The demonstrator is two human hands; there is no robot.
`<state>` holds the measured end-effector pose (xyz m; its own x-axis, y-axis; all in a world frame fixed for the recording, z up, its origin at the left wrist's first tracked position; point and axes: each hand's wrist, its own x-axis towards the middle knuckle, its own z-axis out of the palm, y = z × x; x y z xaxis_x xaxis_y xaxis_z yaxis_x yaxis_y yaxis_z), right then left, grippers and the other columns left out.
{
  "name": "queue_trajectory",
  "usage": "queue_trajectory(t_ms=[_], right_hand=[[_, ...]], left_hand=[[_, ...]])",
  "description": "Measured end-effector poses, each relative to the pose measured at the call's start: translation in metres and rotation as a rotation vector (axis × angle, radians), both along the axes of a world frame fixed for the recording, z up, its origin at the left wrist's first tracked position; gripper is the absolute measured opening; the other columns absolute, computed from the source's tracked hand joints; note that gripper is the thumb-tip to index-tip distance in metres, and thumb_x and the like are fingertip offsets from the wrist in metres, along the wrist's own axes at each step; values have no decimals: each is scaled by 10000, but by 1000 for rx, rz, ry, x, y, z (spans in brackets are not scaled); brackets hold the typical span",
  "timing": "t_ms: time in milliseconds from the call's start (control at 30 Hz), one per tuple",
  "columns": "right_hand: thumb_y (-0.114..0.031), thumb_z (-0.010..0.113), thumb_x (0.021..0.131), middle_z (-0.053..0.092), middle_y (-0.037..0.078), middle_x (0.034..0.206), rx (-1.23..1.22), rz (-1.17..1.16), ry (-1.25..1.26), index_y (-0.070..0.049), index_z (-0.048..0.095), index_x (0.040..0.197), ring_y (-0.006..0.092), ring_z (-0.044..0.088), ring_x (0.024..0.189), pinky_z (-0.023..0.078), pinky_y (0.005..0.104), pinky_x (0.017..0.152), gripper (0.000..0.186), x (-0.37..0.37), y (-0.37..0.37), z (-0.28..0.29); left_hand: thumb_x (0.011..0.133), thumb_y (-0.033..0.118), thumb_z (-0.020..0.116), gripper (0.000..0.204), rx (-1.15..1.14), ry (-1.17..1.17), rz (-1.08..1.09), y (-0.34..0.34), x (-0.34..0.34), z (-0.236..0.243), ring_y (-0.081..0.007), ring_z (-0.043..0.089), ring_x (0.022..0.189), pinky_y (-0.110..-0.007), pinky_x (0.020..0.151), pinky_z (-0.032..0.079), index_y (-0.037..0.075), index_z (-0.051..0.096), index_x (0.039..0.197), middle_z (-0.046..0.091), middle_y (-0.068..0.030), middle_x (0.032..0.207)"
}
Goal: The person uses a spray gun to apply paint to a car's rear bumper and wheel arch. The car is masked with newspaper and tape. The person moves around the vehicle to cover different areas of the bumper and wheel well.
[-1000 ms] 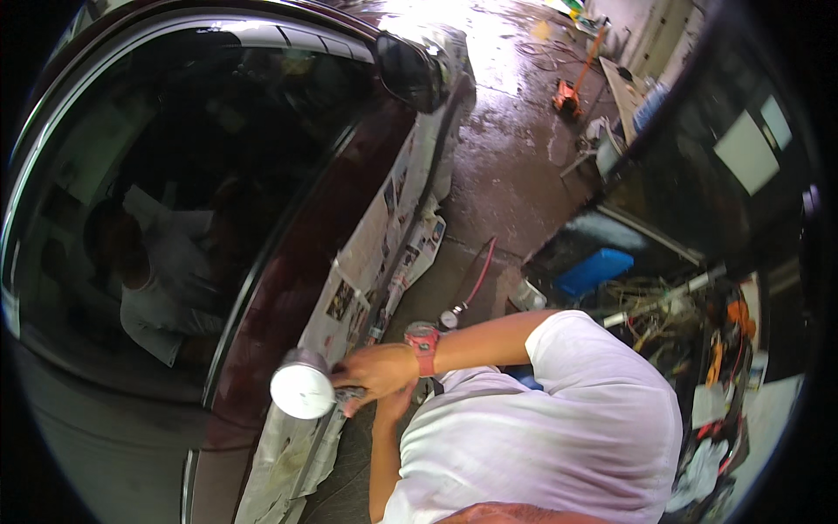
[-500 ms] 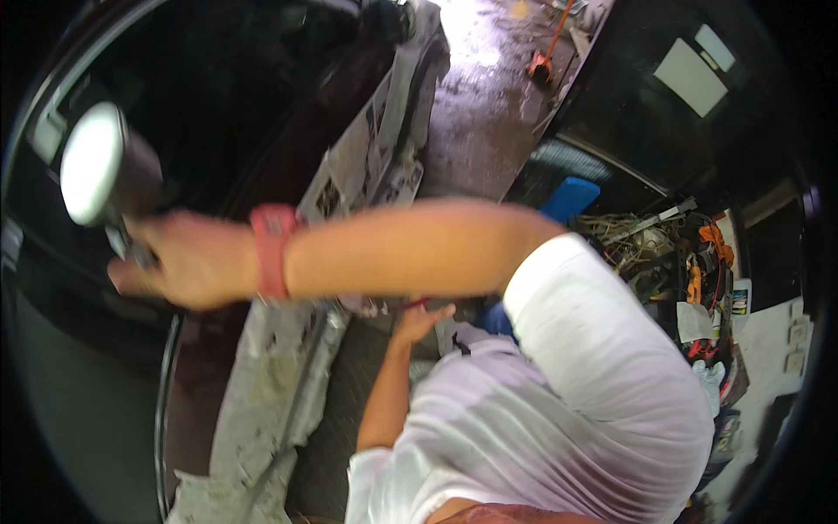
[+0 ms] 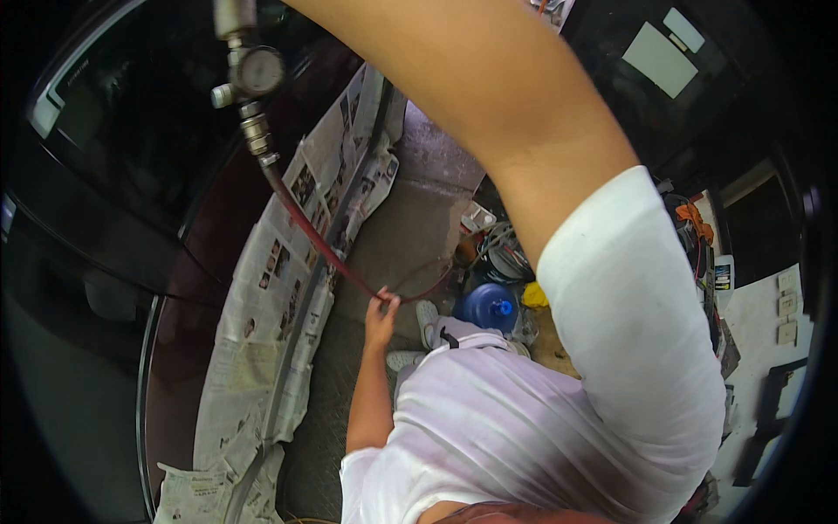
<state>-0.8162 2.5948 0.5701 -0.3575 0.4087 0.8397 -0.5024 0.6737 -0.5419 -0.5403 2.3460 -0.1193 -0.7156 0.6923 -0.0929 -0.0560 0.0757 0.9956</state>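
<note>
My left hand [image 3: 381,307] is closed around a dark red air hose [image 3: 307,229], low in front of my body. From there the hose rises to a metal coupling and a round pressure gauge [image 3: 259,70]. Above the gauge, the lower end of a spray gun's handle [image 3: 234,19] shows at the top edge. My right arm [image 3: 489,96] reaches up past that edge, so its hand is out of sight. A dark car body [image 3: 179,349] with newspaper masking [image 3: 253,323] along its lower side lies to the left.
A blue water jug [image 3: 484,307] stands on the floor by my feet, near coiled cables [image 3: 504,253] and a yellow item [image 3: 534,295]. At the right are a dark panel [image 3: 724,96] with pale rectangles on it and a white surface [image 3: 759,327].
My right arm has swung upward and its hand, which held the spray gun with its pale round cup, has left view. The gauge and hose now show. My left hand has moved slightly left.
</note>
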Motion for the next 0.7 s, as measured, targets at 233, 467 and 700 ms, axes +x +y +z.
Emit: queue_trajectory(t_ms=[233,467,700], right_hand=[[-633,444,1067,660,240,1204,-585,-116,-169,36,629,1380,357,641,1088,540,469,830,761,82,65,-104],[-698,510,1036,619,96,1121,-1079,-124,-185,-63,517,1420,142,594,838,506,317,567,742,181,71,-330],[-695,531,1032,614,90,1260,-1380,-253,-433,-133,449,1530,142,600,948,508,301,550,756,257,-26,-522]], left_hand=[[1071,217,632,321,-455,290,566,-176,-43,6,-310,691,1139,-415,987,528,2,666,1307,716,-184,1206],[989,63,614,252,-1006,783,654,-372,-40,71,-458,686,998,-539,851,538,8,718,1212,718,-253,1054],[985,104,622,282,-1495,755,147,-497,19,114,-434,684,1020,-558,945,498,43,720,1242,727,-206,1075]])
